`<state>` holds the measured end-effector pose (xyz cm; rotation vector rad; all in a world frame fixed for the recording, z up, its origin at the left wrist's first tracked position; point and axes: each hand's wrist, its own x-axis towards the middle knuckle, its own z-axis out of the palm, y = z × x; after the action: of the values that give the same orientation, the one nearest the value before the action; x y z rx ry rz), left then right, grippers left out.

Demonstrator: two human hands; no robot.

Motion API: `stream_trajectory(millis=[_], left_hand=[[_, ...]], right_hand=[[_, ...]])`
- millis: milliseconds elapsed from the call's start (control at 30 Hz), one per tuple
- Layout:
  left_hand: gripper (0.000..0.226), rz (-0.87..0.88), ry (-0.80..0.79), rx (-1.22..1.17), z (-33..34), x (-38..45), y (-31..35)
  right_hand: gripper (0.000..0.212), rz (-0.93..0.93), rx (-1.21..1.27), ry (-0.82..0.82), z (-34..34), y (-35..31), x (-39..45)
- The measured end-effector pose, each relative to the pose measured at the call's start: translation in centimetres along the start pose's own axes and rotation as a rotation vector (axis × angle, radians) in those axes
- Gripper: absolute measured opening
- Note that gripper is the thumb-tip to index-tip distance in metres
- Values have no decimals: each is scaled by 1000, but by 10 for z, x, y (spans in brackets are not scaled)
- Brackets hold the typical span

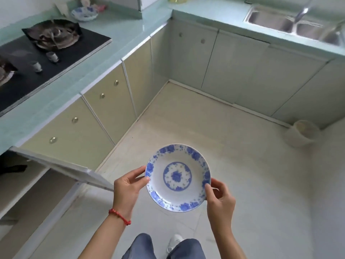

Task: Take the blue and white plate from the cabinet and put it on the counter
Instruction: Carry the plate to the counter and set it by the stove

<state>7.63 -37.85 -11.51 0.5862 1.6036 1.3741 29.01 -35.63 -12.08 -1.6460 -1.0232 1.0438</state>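
I hold a blue and white plate point(178, 177) with a flower pattern level above the floor, in front of my knees. My left hand point(127, 191) grips its left rim and my right hand point(220, 200) grips its right rim. The open cabinet point(22, 186) lies at the lower left, its door point(61, 166) swung out toward me. The pale green counter point(119, 36) runs along the left and across the back.
A black gas hob point(43, 53) sits in the counter at the left. Another blue and white dish point(84, 13) rests on the far counter. A steel sink point(291, 25) is at the top right. A white bucket point(301, 133) stands on the floor at the right.
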Motion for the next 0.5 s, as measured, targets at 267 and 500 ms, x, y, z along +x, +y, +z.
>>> stream_trajectory(millis=[267, 500], left_hand=[[40, -11, -141, 42, 109, 28, 4], [40, 9, -215, 56, 174, 91, 29]], right_hand=[[24, 27, 34, 155, -64, -1, 67], [27, 37, 95, 240, -61, -12, 143]])
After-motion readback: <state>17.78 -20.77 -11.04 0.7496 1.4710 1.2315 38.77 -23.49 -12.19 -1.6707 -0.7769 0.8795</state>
